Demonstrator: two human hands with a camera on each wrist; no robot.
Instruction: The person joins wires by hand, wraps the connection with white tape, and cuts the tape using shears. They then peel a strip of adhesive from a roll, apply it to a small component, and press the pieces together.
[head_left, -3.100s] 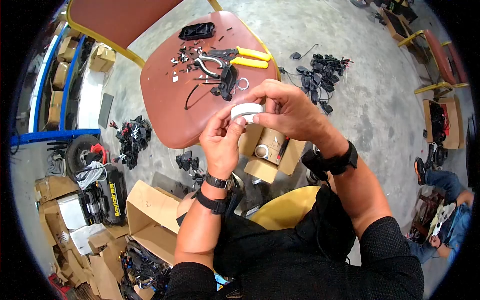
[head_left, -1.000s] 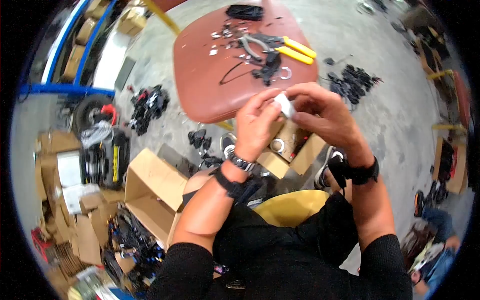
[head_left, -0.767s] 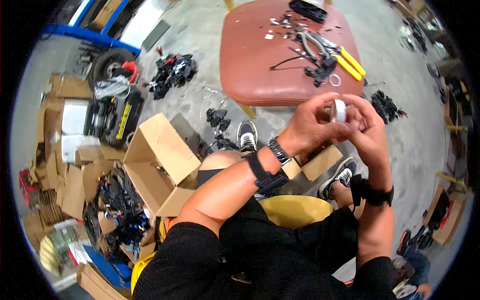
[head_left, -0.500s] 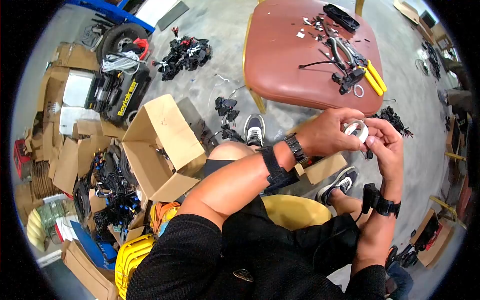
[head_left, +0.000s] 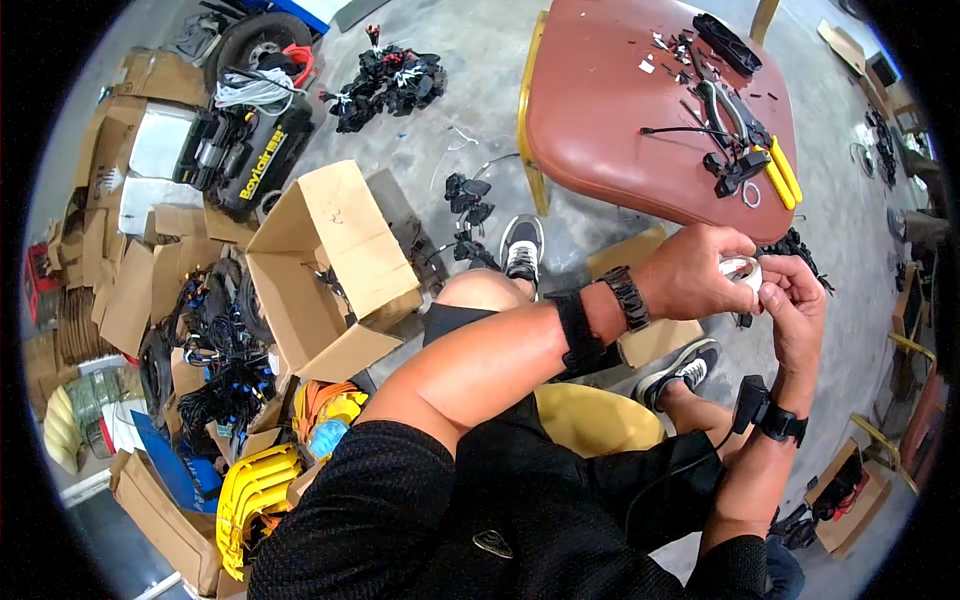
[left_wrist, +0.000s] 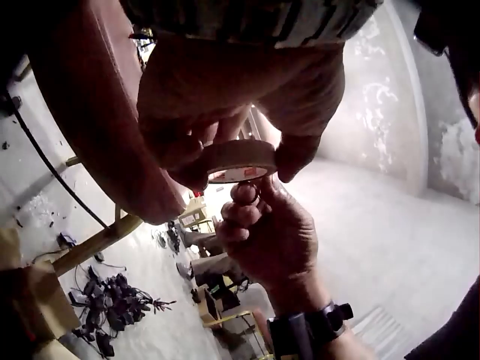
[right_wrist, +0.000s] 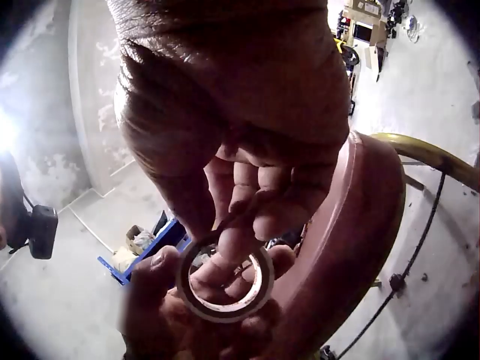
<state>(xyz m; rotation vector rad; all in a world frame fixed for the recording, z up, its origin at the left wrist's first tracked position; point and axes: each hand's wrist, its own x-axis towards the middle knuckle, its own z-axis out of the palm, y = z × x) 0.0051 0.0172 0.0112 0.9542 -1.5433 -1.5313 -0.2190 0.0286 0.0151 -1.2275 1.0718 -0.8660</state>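
Left hand [head_left: 690,268] grips white tape roll [head_left: 752,276], right of frame centre; right hand [head_left: 797,308] pinches its edge. Yellow-handled pliers [head_left: 784,174] on chair seat [head_left: 610,110], upper right.

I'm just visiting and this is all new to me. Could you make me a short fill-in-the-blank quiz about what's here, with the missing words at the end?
1. In the head view, the ring-shaped roll gripped by the left hand looks ____ in colour.
2. The long-handled tool on the chair seat has bright ____ handles.
3. The linked bracelet is worn on the person's ____ side.
4. The big open box is made of ____.

Missing words: white; yellow; left; cardboard.
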